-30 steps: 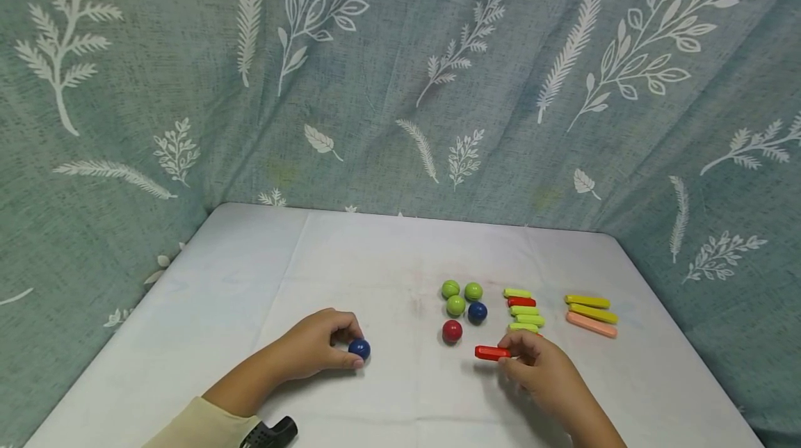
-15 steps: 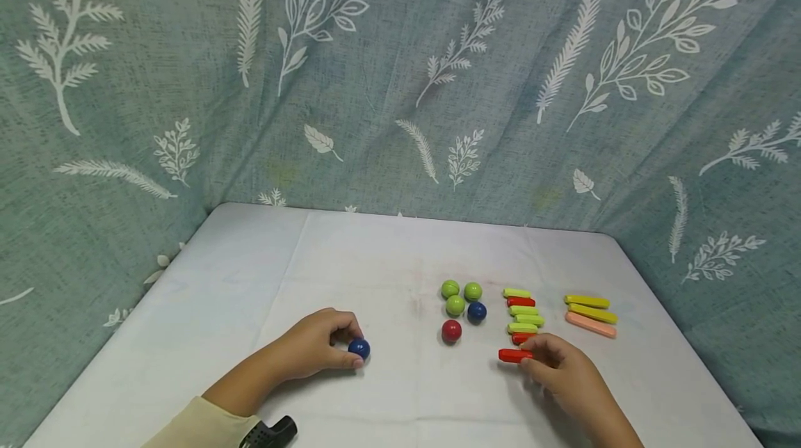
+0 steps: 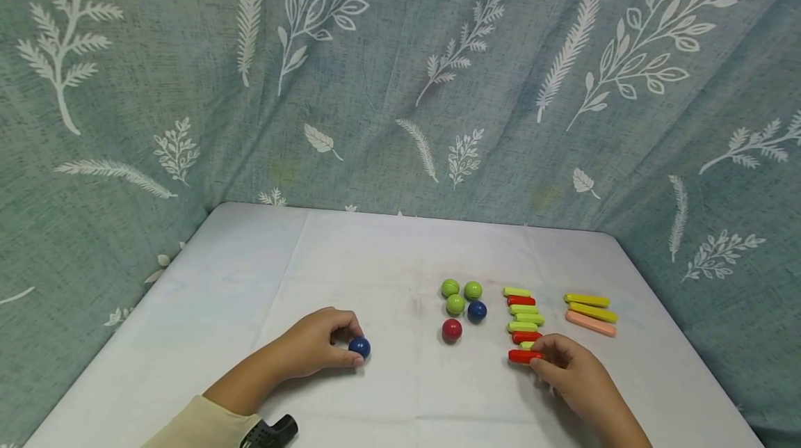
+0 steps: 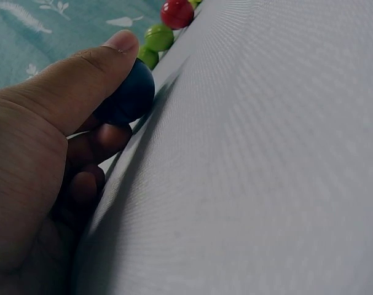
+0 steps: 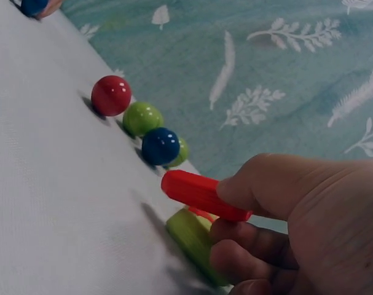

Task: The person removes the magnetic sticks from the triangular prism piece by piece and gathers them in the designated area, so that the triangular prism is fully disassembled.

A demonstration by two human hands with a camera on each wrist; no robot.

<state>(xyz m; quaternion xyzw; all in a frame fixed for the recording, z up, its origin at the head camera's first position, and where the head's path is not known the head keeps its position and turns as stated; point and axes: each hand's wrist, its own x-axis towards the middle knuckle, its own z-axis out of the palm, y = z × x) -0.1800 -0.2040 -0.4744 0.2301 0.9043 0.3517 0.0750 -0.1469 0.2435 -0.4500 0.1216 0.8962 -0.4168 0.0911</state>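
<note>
My left hand (image 3: pixel 319 340) pinches a dark blue ball (image 3: pixel 359 346) between thumb and fingers, close over the white table; the left wrist view shows the thumb lying along this blue ball (image 4: pixel 128 95). Between thumb and fingertips, my right hand (image 3: pixel 569 368) pinches a short red stick (image 3: pixel 521 356) with flat-sided edges. It hangs at the near end of a row of short green sticks (image 3: pixel 529 319) and red sticks (image 3: pixel 527 337). In the right wrist view the held red stick (image 5: pixel 192 192) overlaps a green stick (image 5: pixel 193 239), partly hidden by my fingers.
Left of the row sit several green balls (image 3: pixel 455 305), another blue ball (image 3: pixel 477 311) and a red ball (image 3: pixel 452 330). Two yellow sticks (image 3: pixel 587 301) and a peach stick (image 3: pixel 591 323) lie at the right. A patterned curtain (image 3: pixel 375 121) surrounds the white table (image 3: pixel 363 253).
My right hand has moved to the right with the red stick, from left of the row to its near end. My left hand has stayed in place with the blue ball.
</note>
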